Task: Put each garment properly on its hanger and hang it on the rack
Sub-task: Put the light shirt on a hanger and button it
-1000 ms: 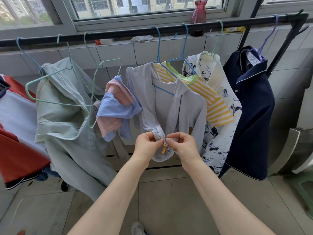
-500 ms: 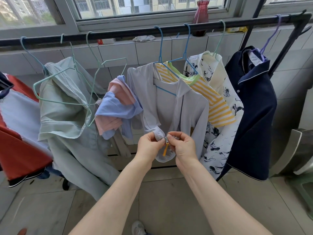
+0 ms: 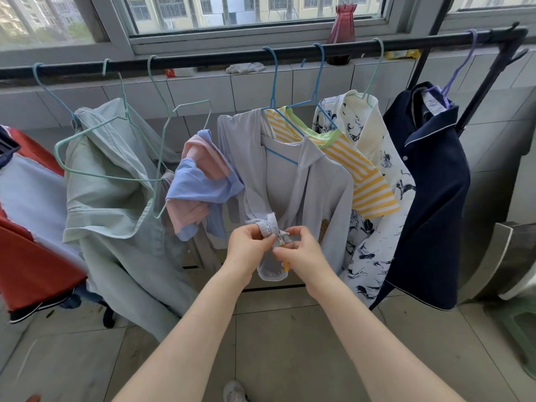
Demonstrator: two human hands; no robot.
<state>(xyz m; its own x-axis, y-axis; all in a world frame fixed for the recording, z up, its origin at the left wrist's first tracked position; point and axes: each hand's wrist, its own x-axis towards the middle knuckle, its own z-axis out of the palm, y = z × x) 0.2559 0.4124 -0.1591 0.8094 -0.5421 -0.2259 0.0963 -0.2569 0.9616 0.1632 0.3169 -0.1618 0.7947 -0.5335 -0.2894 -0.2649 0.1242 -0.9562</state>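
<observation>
We see window (image 3: pixel 255 13) across top, pale apartment blocks beyond glass. Dark red vase (image 3: pixel 342 23) upright on tiled ledge (image 3: pixel 203 85), partly behind black bar. White crumpled cloth (image 3: pixel 246 67) on ledge near middle; we note small red-white packet (image 3: pixel 171 72) left of it, yellow packet (image 3: pixel 401 54) right. Grey tiled floor (image 3: pixel 290 343) below. Green stool (image 3: pixel 519 329) at right edge, near curved grey panel (image 3: pixel 499 256).

My right hand (image 3: pixel 301 250) now lower on zip than a second ago, thumb and forefinger pinching at base of lilac jacket (image 3: pixel 307 195) front. Orange zip pull (image 3: pixel 286 266), earlier hanging in open between my hands, now mostly hidden behind right fingers, only tip showing below. My left hand (image 3: pixel 249 250) grips elastic hem higher, bunching it more. View shifted slightly right and closer along rack (image 3: pixel 203 58).
</observation>
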